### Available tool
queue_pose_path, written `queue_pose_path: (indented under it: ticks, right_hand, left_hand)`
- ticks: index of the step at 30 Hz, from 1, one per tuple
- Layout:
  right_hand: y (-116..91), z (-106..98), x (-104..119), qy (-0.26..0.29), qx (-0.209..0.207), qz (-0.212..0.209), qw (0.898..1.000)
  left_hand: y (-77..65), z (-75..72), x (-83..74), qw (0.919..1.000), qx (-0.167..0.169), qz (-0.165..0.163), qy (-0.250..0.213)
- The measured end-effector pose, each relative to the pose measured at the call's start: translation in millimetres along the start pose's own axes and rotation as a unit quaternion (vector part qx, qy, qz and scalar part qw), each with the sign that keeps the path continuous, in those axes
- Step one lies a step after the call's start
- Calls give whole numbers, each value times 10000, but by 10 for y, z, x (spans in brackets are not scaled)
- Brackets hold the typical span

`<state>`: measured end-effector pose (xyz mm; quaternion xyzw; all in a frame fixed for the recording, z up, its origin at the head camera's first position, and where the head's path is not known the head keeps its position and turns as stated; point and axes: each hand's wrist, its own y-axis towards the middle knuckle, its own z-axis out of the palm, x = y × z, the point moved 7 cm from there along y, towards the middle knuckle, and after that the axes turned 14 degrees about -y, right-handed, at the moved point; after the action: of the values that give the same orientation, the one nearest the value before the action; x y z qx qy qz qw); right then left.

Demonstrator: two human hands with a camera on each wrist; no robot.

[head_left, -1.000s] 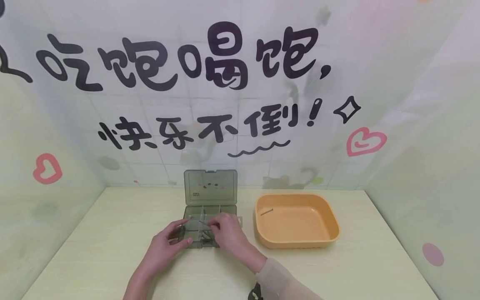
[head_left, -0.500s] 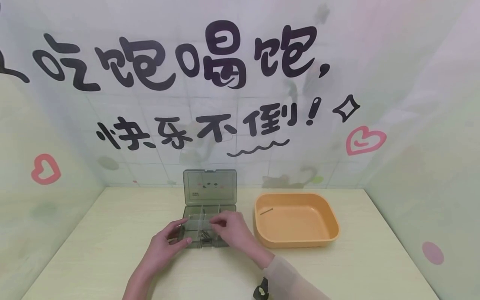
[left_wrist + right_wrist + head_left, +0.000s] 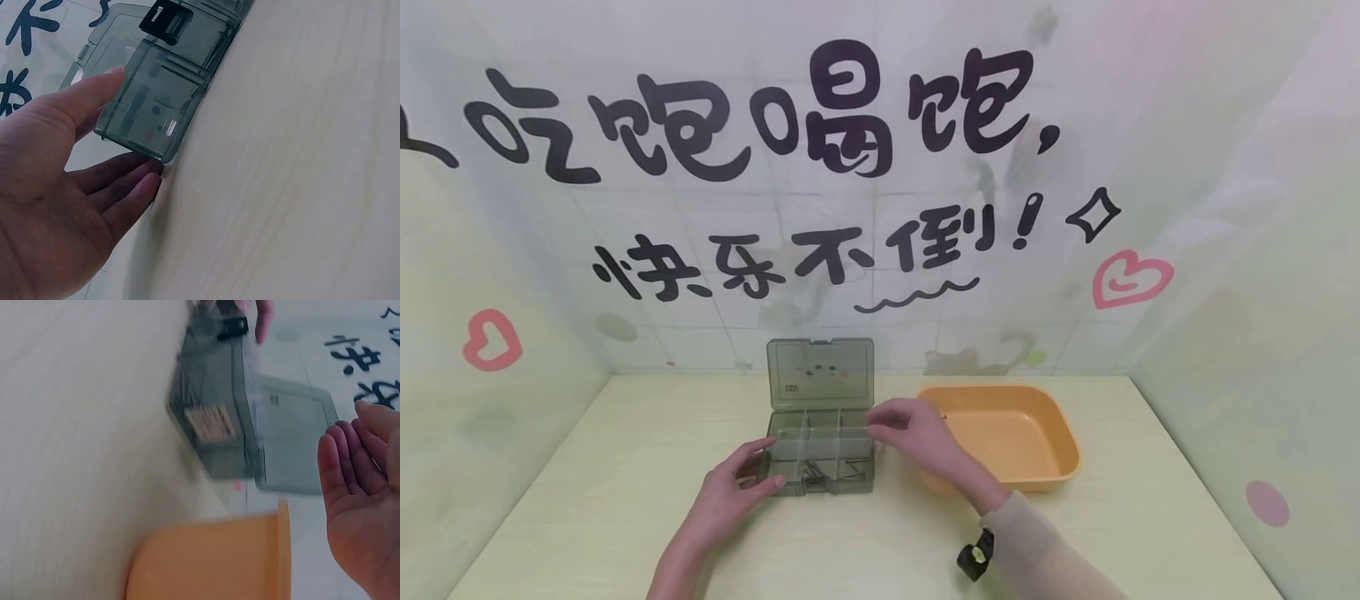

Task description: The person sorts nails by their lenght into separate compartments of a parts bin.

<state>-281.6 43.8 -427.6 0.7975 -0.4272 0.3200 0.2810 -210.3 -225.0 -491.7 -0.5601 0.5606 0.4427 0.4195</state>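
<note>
A grey see-through compartment box (image 3: 820,448) stands on the table with its lid (image 3: 821,375) raised at the back. My left hand (image 3: 733,492) holds the box's left end, the thumb by the front edge and the fingers along the side. Thin dark metal pieces, like nails or screws (image 3: 853,469), lie in its front compartments. My right hand (image 3: 917,429) hovers between the box's right side and the orange tray (image 3: 1063,454). Its fingers are loosely bent, and nothing shows between them in the right wrist view. One headed metal piece in the tray is mostly hidden behind this hand.
The pale wooden table (image 3: 880,550) ends at a back wall (image 3: 700,333) with black lettering, and side walls flank it. A black device (image 3: 976,557) is worn at my right wrist. The tray's raised rim stands close to the right of the box.
My right hand, which pinched a thin grey metal piece over the box, has moved right towards the tray; the piece no longer shows in it. My left hand stays in place.
</note>
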Motion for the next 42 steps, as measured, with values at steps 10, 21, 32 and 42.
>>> queue_pose_path:
  ticks: [10, 21, 32, 42]
  right_hand:
    - [-6, -456, -545, -370, -492, 493, 9969]
    - [13, -470, -902, -647, -77, 719, 9953]
    - [-44, -490, -1044, -1158, -49, 607, 9914]
    - [-45, -485, -1061, -1497, -100, 907, 9845]
  left_hand:
    - [9, 8, 11, 10000, 4, -52, -41]
    - [8, 0, 53, 9998, -63, -192, -85]
    - [-5, 5, 14, 9998, -48, -161, -83]
    - [-13, 13, -9, 9998, -81, -135, -92]
